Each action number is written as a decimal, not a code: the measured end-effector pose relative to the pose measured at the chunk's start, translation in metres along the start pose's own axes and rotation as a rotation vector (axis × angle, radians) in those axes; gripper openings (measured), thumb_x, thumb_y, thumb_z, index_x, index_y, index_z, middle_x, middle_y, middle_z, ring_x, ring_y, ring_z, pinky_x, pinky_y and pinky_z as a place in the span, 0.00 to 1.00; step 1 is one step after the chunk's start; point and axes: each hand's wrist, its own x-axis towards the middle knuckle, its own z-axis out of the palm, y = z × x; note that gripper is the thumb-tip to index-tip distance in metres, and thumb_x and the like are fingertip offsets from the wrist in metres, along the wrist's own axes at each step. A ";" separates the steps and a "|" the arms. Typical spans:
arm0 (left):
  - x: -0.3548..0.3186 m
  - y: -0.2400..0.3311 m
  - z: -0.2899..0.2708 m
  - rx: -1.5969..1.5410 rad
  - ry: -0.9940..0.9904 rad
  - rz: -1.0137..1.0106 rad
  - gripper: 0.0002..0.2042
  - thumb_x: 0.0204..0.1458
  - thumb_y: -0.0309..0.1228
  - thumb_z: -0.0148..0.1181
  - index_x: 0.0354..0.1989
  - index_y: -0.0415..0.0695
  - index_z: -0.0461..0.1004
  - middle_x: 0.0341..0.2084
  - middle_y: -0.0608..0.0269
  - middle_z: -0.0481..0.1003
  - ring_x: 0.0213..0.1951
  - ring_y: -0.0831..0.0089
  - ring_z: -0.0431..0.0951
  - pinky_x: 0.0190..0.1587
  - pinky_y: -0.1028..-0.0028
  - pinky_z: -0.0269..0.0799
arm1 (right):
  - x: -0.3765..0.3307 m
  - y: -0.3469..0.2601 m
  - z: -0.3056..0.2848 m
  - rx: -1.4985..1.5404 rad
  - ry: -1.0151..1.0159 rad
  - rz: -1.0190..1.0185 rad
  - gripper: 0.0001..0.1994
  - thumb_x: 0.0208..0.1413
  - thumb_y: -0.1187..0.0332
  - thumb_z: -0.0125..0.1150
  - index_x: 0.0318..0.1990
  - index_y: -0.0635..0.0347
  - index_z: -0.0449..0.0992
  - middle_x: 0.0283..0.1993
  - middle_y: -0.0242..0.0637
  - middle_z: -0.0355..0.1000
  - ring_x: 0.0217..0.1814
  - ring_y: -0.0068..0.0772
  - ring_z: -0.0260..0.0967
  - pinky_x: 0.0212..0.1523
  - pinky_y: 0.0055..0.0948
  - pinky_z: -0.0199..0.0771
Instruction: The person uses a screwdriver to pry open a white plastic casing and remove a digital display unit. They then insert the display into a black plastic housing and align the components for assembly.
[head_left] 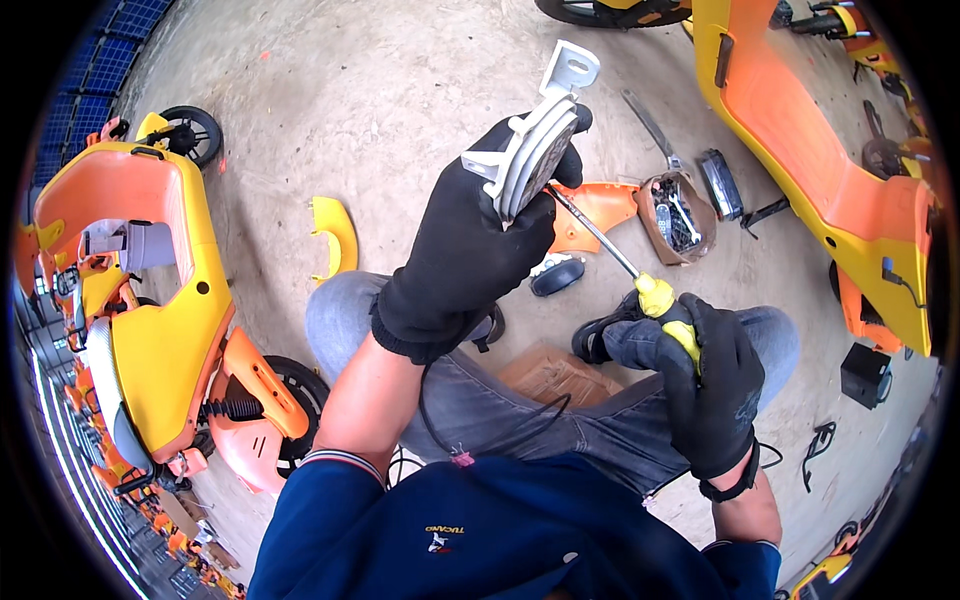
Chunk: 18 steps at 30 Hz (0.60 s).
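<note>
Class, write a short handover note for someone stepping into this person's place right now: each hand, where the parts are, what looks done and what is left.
Left hand: black glove, gripping a round grey lamp housing with mounting tabs, held up on edge.
Right hand: black glove, holding a yellow-handled screwdriver; its tip is at the housing's rim.
Nearby on the concrete floor: an orange panel, a brown tub of small parts, a yellow scooter on the left.
Done: housing is off any scooter and in hand.
Left: work at the rim; whether a screw is engaged is not visible.

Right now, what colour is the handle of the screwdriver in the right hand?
Yellow: the screwdriver handle in the right hand shows in the head view.
</note>
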 end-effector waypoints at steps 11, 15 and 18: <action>0.000 0.002 -0.003 0.013 -0.033 0.008 0.29 0.50 0.16 0.52 0.66 0.33 0.66 0.47 0.57 0.77 0.51 0.72 0.78 0.55 0.72 0.73 | 0.020 0.018 -0.023 1.266 -0.531 0.925 0.12 0.64 0.69 0.60 0.49 0.67 0.70 0.41 0.41 0.79 0.31 0.20 0.74 0.31 0.21 0.75; 0.000 0.004 -0.003 0.045 0.026 0.014 0.29 0.50 0.15 0.52 0.66 0.33 0.66 0.47 0.55 0.77 0.51 0.71 0.78 0.54 0.72 0.73 | 0.017 0.006 -0.016 0.745 -0.335 0.520 0.16 0.57 0.76 0.66 0.51 0.67 0.71 0.42 0.42 0.79 0.38 0.28 0.76 0.41 0.26 0.76; 0.001 0.003 -0.002 0.037 0.032 0.022 0.30 0.50 0.15 0.52 0.66 0.33 0.66 0.48 0.55 0.77 0.51 0.70 0.78 0.55 0.71 0.73 | 0.010 0.000 -0.010 0.281 -0.172 0.150 0.19 0.57 0.73 0.67 0.53 0.69 0.71 0.41 0.45 0.77 0.38 0.39 0.75 0.41 0.34 0.75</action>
